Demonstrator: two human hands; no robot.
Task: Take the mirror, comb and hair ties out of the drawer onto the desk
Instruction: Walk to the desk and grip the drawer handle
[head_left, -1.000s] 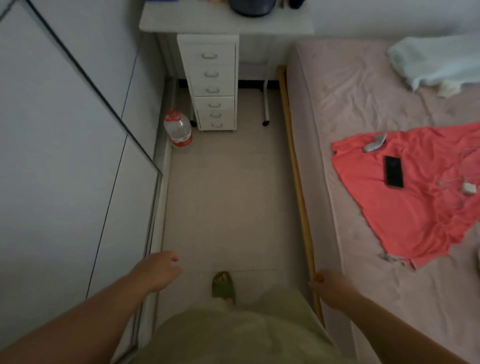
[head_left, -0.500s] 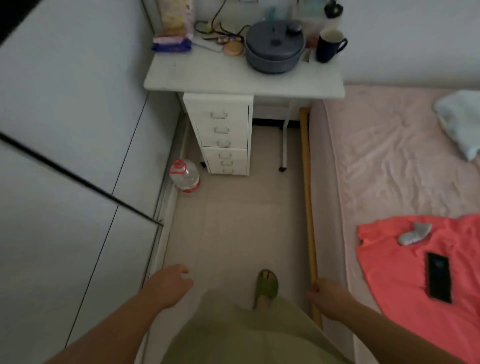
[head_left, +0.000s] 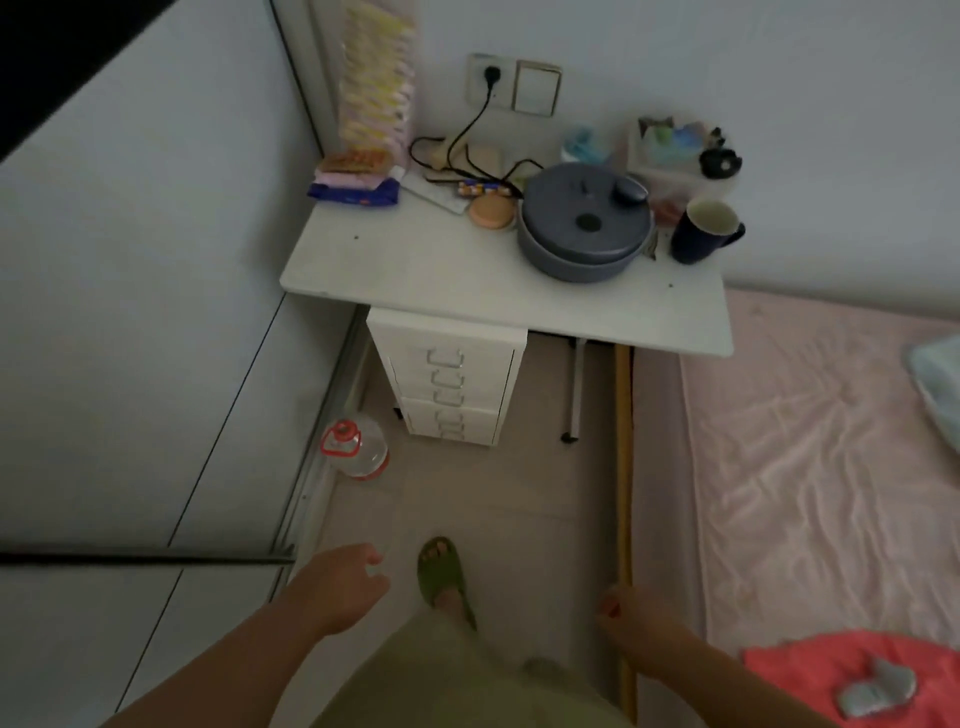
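A: What is seen nearest the camera?

B: Two bare hands are held low over the floor. The left hand (head_left: 340, 584) is loosely curled, with nothing gripped in it. The right hand (head_left: 631, 618) is also empty, its fingers drawn inward; how tightly cannot be told. One foot in a green slipper (head_left: 441, 574) is placed between them on the pale floor.

A: And where are the task's things relative to the fingers?

B: The mirror, comb and hair ties are not seen. The white drawer unit (head_left: 449, 382) is found well ahead of both hands, under the left part of the desk (head_left: 415, 270), and all its drawers are shut. About five metal handles are counted, though the lower ones are blurred.

A: What lies between?

B: One clear plastic bottle with a red cap (head_left: 356, 449) stands on the floor, just left of the unit. A pink, wrinkled sheet is spread over the bed (head_left: 810, 467) at the right, with a red cloth (head_left: 852, 675) near its lower edge.

A: And on the desk?

B: One round grey lidded pot (head_left: 584, 226) is set near the right rear, one dark mug (head_left: 701, 231) beside it towards the right edge. A round tan item (head_left: 491, 212) is placed left of the pot. Packets (head_left: 358, 182) are stacked at the rear left corner.
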